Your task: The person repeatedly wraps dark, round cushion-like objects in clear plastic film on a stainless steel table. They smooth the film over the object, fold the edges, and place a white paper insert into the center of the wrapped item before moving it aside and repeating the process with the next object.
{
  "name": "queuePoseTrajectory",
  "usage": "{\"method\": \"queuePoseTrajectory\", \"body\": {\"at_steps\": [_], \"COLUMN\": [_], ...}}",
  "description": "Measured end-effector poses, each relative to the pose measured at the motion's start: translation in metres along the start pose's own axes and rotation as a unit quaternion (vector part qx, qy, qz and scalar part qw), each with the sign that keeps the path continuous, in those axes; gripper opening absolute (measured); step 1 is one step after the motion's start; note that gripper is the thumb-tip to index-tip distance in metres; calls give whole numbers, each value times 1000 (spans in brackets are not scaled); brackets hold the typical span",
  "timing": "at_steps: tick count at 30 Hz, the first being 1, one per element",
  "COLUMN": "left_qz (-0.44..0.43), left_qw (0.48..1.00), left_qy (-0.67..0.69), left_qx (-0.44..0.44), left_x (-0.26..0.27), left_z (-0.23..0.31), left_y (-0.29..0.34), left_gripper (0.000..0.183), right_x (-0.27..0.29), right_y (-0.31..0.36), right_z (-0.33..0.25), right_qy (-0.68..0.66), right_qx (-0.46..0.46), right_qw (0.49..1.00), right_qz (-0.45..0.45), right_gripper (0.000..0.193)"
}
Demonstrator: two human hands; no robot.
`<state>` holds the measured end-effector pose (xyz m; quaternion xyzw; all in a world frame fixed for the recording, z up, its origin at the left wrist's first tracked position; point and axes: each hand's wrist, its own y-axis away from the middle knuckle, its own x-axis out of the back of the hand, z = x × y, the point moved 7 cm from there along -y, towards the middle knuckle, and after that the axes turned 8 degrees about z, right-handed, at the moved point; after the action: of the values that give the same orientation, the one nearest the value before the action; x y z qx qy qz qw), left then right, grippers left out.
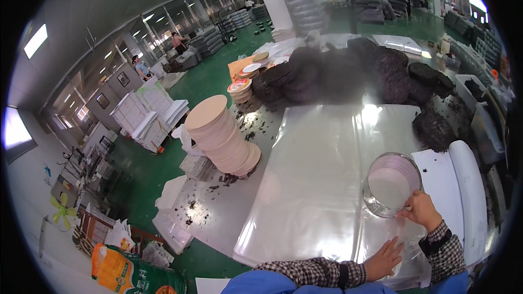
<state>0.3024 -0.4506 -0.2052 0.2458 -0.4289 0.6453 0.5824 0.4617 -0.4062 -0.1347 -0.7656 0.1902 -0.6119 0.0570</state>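
A shallow round metal ring (pixel 372 201) with a pale, flat round area inside rests on clear plastic sheets (pixel 316 169), at the right of the table. My right hand (pixel 422 209) pinches the ring's near right rim between thumb and fingers. Just nearer to me, my left hand (pixel 383 259) lies with its fingers stretched out on the plastic, apart from the ring. Beyond the sheets, dark, rough round cakes (pixel 338 73) are heaped. One more dark cake (pixel 433 130) lies at the right, past the ring.
Left of the plastic stands a tall stack of beige round discs (pixel 223 136). Shorter disc stacks (pixel 239 91) are behind it. A white roll (pixel 468 201) and clear bins (pixel 487 130) line the right side. Dark crumbs (pixel 190 212) dot the tabletop. People work far off.
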Motion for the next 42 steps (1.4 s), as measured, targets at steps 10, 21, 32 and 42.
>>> {"method": "queuePoseTrajectory", "body": {"at_steps": [10,21,32,42], "left_qz": [122,-194,256,367], "left_qw": [892,926,914,550], "left_qy": [287,322,132,-704], "left_qx": [328,-38,285,261], "left_x": [123,94,147,506], "left_z": [-215,-53,-186,-173], "left_y": [2,-15,55,142], "left_gripper": [48,57,136,38], "right_x": [100,-29,-13,137], "right_y": [30,39,-126,-117], "right_z": [-53,38,278,216], "right_qy": [-64,53,132,162], "right_qx": [77,-38,-215,-236], "right_qw": [994,980,966,781], "right_qz": [43,-189,61,555], "right_gripper": [26,29,40,21]}}
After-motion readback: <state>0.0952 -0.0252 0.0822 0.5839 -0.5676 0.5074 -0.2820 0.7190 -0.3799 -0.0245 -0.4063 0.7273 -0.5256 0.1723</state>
